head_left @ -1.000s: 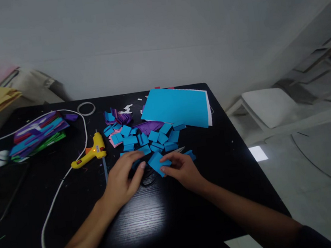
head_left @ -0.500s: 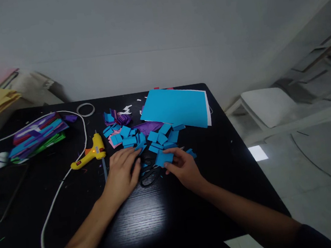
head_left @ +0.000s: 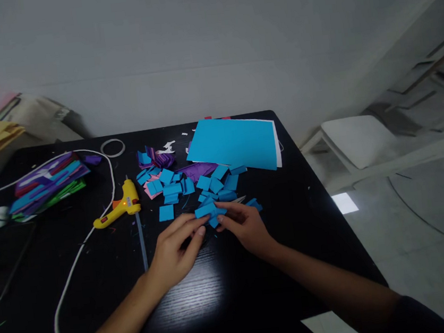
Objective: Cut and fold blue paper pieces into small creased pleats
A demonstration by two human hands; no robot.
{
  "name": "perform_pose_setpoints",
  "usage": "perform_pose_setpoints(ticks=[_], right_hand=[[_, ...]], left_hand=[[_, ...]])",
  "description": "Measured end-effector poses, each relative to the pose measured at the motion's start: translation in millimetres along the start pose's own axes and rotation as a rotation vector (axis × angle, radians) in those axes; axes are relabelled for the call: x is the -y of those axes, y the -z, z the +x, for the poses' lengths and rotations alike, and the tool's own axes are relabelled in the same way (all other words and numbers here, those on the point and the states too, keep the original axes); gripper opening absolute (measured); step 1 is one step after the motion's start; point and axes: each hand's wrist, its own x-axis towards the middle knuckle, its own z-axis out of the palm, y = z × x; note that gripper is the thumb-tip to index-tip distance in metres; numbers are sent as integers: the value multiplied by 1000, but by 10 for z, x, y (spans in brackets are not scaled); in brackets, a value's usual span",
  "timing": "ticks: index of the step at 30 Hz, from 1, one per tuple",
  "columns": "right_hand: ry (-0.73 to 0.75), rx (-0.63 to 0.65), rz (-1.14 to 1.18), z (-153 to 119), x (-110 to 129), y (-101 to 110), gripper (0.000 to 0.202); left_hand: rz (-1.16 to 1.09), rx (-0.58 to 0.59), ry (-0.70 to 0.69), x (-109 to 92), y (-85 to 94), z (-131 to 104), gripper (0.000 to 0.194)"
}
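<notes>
My left hand (head_left: 180,246) pinches a small blue paper piece (head_left: 204,210) at its fingertips. My right hand (head_left: 249,227) holds another folded blue paper piece (head_left: 214,221) between thumb and fingers, and the two pieces meet in front of me, overlapping. Beneath the hands lie scissors, mostly hidden; a blade tip (head_left: 240,199) shows beyond my right fingers. Several folded blue paper pieces (head_left: 172,189) are scattered just past both hands. A flat blue square (head_left: 166,213) rests on the table near my left fingers.
A yellow hot glue gun (head_left: 122,205) with a white cord lies left of my hands on the black table (head_left: 261,301). Large blue sheets (head_left: 235,143) are at the back right. Colourful paper strips (head_left: 49,181), a tape ring (head_left: 113,148) and purple folded pieces (head_left: 157,157) lie farther back.
My left hand has come away from the loose pieces and moved right, bringing a blue piece against the one in my right hand. A blue square now lies flat where it was.
</notes>
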Motion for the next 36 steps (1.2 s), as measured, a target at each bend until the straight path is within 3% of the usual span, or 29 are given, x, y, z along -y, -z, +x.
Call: perform_pose_setpoints(ticks=[5,12,16,20,25,29,32,36], right_hand=[[19,46,54,-9,64,24,38],[12,-3,62,16,119,20,32],[2,-12,85,24,120,1,27],[-1,11,85,28,104,1,24],[-21,34,25,6,99,-22,28],[12,68,35,-33,121,-58,34],[27,97,68,-54,129,-68,38],[9,111,11,-68,130,-55,31]], left_hand=[[-49,79,99,20,7,20,35],[4,268,99,-9,8,11,42],[15,305,66,-11,36,6,42],[-20,235,117,2,40,-4,37],[7,2,222,62,-17,-37,10],[-219,-135,369,110,-83,-48,24],[-400,-170,431,100,-99,-13,31],[-435,-181,443,60,-66,53,38]])
